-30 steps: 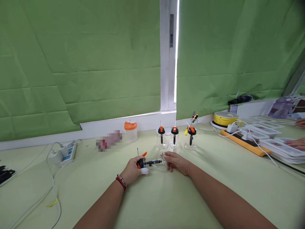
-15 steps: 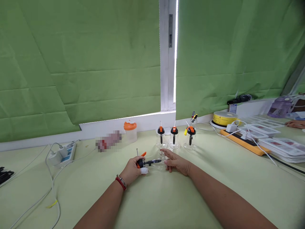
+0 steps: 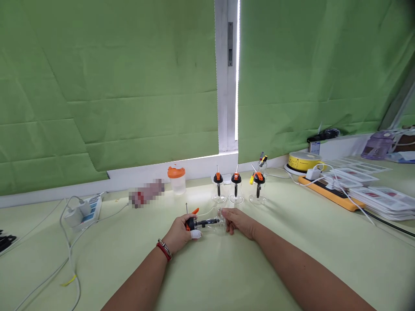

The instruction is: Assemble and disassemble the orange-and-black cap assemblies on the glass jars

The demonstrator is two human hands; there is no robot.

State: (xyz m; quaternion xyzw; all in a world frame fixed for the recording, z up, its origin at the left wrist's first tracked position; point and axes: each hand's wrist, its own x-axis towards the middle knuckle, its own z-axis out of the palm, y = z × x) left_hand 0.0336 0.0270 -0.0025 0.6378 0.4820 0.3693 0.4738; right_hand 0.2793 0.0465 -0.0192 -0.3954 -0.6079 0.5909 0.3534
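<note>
A clear jar [image 3: 212,213] lies on its side between my hands, its black-and-orange cap to the left and its wide base to the right. Inside it runs a dark tube [image 3: 210,222]. My left hand [image 3: 180,233], with a white wrap on the thumb, is closed around the cap, beside a thin metal stem and an orange lever [image 3: 195,211]. At the base end, my right hand [image 3: 238,221] pinches the clear rim between thumb and fingers. Beyond my hands stand three similar upright jars: a left one [image 3: 218,186], a middle one [image 3: 236,187] and a right one [image 3: 258,188].
An orange-lidded cup [image 3: 177,181] stands at the back, near a blurred pinkish item [image 3: 147,192]. White cables and a power strip [image 3: 92,212] lie left. At right are an orange power strip [image 3: 330,192], a yellow tin [image 3: 301,161] and stacked printed sheets [image 3: 382,201].
My right thumb and fingers have come together on the jar's base rim. My left hand keeps its hold on the cap. Another person's hand at the right edge has left the view.
</note>
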